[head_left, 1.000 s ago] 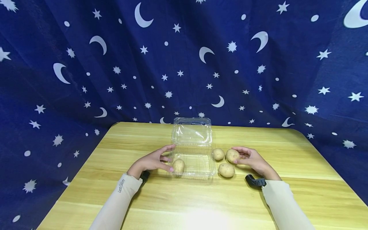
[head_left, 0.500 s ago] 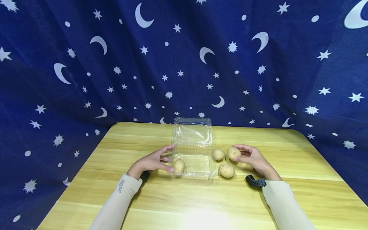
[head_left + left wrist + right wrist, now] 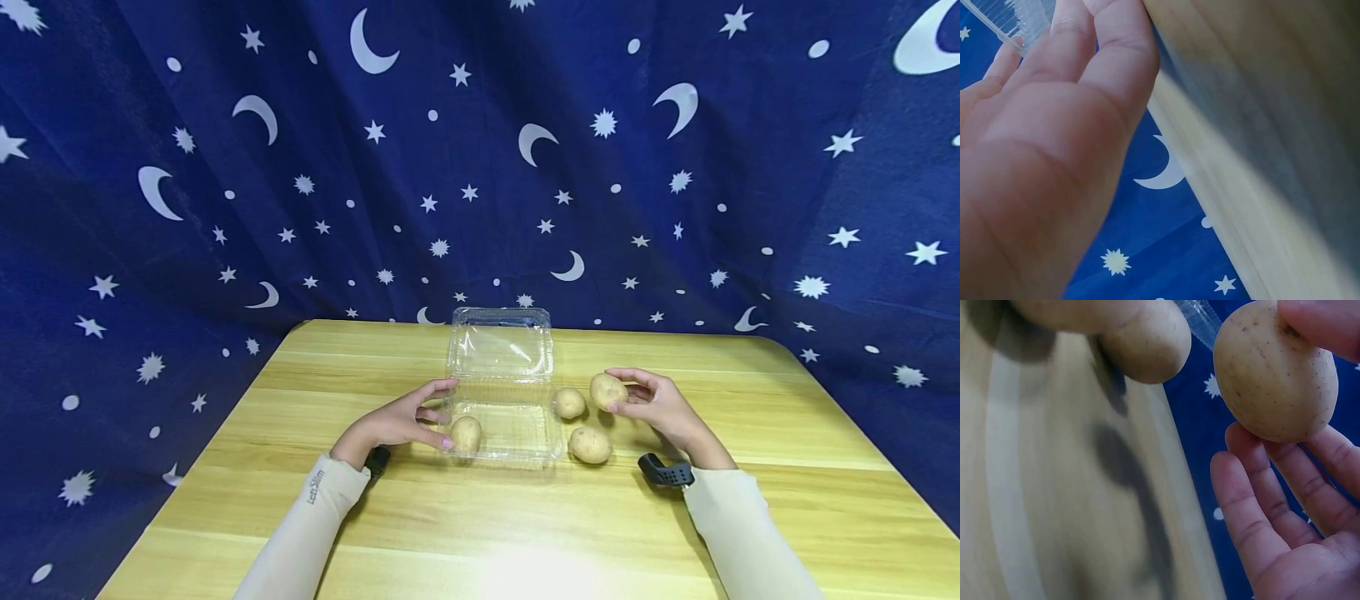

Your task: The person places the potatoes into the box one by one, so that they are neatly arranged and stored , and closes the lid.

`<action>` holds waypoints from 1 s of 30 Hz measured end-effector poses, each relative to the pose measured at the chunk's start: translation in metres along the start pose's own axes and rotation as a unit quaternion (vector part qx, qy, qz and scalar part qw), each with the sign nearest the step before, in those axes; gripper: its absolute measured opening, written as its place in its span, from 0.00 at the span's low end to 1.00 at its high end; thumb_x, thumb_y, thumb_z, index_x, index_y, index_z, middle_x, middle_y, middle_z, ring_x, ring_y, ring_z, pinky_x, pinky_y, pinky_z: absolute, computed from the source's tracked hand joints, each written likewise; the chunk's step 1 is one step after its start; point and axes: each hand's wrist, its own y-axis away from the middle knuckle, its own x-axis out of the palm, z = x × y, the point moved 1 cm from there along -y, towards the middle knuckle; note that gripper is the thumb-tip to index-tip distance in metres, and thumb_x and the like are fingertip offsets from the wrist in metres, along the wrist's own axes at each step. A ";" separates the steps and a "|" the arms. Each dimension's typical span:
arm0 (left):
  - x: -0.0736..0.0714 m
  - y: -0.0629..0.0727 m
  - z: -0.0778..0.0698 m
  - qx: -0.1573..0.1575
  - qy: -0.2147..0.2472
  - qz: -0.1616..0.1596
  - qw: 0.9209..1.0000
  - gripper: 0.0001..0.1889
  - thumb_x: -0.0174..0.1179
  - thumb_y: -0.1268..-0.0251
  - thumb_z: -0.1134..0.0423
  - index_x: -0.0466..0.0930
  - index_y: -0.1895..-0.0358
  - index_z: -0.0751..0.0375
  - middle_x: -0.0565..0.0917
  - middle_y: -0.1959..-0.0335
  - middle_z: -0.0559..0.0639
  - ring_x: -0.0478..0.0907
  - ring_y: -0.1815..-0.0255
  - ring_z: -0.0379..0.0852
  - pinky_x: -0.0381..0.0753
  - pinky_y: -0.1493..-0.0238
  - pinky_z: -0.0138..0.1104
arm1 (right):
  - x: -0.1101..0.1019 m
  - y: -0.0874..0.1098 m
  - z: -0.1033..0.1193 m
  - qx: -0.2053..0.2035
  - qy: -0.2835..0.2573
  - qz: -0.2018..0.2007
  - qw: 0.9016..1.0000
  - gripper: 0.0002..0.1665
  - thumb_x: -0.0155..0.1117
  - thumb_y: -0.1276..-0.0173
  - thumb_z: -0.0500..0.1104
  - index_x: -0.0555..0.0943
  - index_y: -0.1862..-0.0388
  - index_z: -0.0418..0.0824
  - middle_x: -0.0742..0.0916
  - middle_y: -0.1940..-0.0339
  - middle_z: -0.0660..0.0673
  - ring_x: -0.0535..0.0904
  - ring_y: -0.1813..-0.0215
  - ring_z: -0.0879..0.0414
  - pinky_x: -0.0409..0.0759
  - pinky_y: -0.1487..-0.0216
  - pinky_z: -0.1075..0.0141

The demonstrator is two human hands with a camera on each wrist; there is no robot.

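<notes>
A clear plastic clamshell container (image 3: 517,429) lies on the table with its lid raised at the back. One potato (image 3: 467,435) sits at its left end. My left hand (image 3: 401,419) holds the container's left side, thumb at the front and index finger toward the back; in the left wrist view the fingertips are mostly out of sight. With thumb and fingertips my right hand (image 3: 660,408) pinches another potato (image 3: 1275,375), raised a little off the table, right of the container. Two more potatoes lie near it: one (image 3: 570,403) beside the container, one (image 3: 591,445) closer to me.
The wooden table (image 3: 637,533) spreads out on all sides of the container. Behind it hangs a dark blue curtain (image 3: 480,150) with white moons and stars. A dark strap device (image 3: 666,472) is on the right wrist.
My right hand has lifted the pinched potato slightly, up from beside the others. My left hand and the container have stayed in place.
</notes>
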 end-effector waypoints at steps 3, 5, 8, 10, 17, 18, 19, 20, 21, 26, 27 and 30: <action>0.000 0.000 -0.001 -0.001 -0.002 0.000 1.000 0.55 0.76 0.33 0.66 0.47 0.11 0.62 0.52 0.14 0.70 0.69 0.23 0.72 0.79 0.30 0.54 | 0.001 0.000 0.003 -0.007 0.000 0.000 1.000 0.36 0.73 0.29 0.30 0.71 0.26 0.20 0.88 0.44 0.52 0.86 0.50 0.64 0.85 0.50 0.71; 0.000 0.000 -0.001 -0.002 -0.005 0.000 1.000 0.55 0.76 0.33 0.66 0.47 0.11 0.62 0.53 0.14 0.70 0.69 0.23 0.72 0.78 0.30 0.55 | 0.002 -0.001 0.006 -0.014 0.000 0.000 1.000 0.36 0.73 0.29 0.29 0.71 0.26 0.19 0.88 0.44 0.53 0.86 0.50 0.64 0.85 0.50 0.71; 0.000 0.000 -0.002 -0.004 -0.007 0.000 1.000 0.55 0.76 0.33 0.65 0.47 0.11 0.62 0.52 0.14 0.70 0.69 0.23 0.71 0.78 0.30 0.56 | 0.003 -0.002 0.010 -0.024 0.007 -0.001 1.000 0.36 0.74 0.30 0.29 0.72 0.27 0.19 0.88 0.43 0.49 0.87 0.50 0.64 0.86 0.49 0.71; 0.000 0.000 -0.002 -0.004 -0.009 0.000 1.000 0.55 0.76 0.33 0.65 0.47 0.11 0.62 0.52 0.13 0.70 0.69 0.23 0.72 0.78 0.29 0.57 | 0.005 -0.002 0.013 -0.030 0.015 -0.001 0.999 0.36 0.74 0.30 0.29 0.72 0.28 0.19 0.88 0.41 0.40 0.87 0.50 0.65 0.86 0.48 0.71; 0.000 0.000 -0.002 -0.006 -0.011 -0.002 1.000 0.55 0.76 0.33 0.65 0.47 0.11 0.61 0.53 0.14 0.70 0.69 0.23 0.71 0.77 0.29 0.58 | 0.010 -0.003 0.021 -0.035 0.026 -0.001 0.999 0.35 0.75 0.31 0.29 0.73 0.28 0.20 0.80 0.32 0.20 0.85 0.47 0.67 0.85 0.45 0.71; 0.000 0.000 -0.002 -0.007 -0.010 -0.002 1.000 0.55 0.76 0.33 0.65 0.47 0.11 0.61 0.53 0.13 0.70 0.69 0.23 0.71 0.77 0.29 0.58 | 0.011 -0.003 0.021 -0.037 0.024 -0.002 0.999 0.35 0.75 0.31 0.29 0.74 0.29 0.19 0.80 0.32 0.20 0.85 0.47 0.67 0.85 0.45 0.72; 0.000 0.000 -0.002 -0.007 -0.010 -0.002 1.000 0.55 0.76 0.33 0.65 0.47 0.11 0.61 0.53 0.13 0.70 0.69 0.23 0.71 0.77 0.29 0.57 | 0.012 -0.003 0.022 -0.040 0.024 -0.002 0.999 0.35 0.75 0.31 0.29 0.74 0.29 0.19 0.80 0.32 0.20 0.85 0.47 0.67 0.85 0.45 0.72; 0.000 0.001 -0.002 -0.007 -0.008 -0.002 1.000 0.55 0.76 0.33 0.65 0.47 0.11 0.61 0.53 0.13 0.70 0.69 0.23 0.71 0.77 0.29 0.57 | 0.013 -0.003 0.023 -0.044 0.020 -0.002 0.999 0.35 0.75 0.32 0.28 0.74 0.29 0.19 0.80 0.33 0.20 0.86 0.47 0.67 0.85 0.45 0.71; 0.000 0.001 -0.002 -0.007 -0.007 -0.002 1.000 0.55 0.76 0.33 0.65 0.47 0.11 0.62 0.53 0.13 0.69 0.69 0.23 0.71 0.77 0.29 0.57 | 0.014 -0.003 0.023 -0.048 0.018 -0.001 0.999 0.34 0.75 0.32 0.28 0.74 0.30 0.18 0.80 0.33 0.20 0.86 0.47 0.67 0.85 0.45 0.71; 0.000 0.001 -0.002 -0.007 -0.004 -0.001 1.000 0.55 0.77 0.33 0.65 0.47 0.11 0.61 0.53 0.13 0.69 0.68 0.22 0.71 0.77 0.29 0.58 | 0.017 -0.004 0.024 -0.060 0.011 0.003 0.998 0.34 0.74 0.33 0.26 0.74 0.31 0.17 0.83 0.36 0.25 0.87 0.48 0.65 0.86 0.47 0.70; 0.000 0.001 -0.002 -0.008 -0.005 -0.001 1.000 0.55 0.77 0.33 0.65 0.47 0.11 0.61 0.52 0.13 0.69 0.68 0.22 0.71 0.77 0.29 0.58 | 0.018 -0.004 0.025 -0.062 0.011 0.005 0.998 0.34 0.74 0.33 0.26 0.74 0.31 0.17 0.83 0.36 0.26 0.87 0.48 0.65 0.87 0.47 0.70; 0.000 0.002 -0.002 -0.008 -0.006 -0.001 1.000 0.55 0.76 0.33 0.65 0.47 0.11 0.61 0.52 0.13 0.69 0.68 0.22 0.71 0.76 0.28 0.58 | 0.020 -0.004 0.026 -0.069 0.008 0.007 0.998 0.33 0.74 0.33 0.25 0.74 0.31 0.17 0.85 0.38 0.31 0.87 0.48 0.64 0.87 0.48 0.70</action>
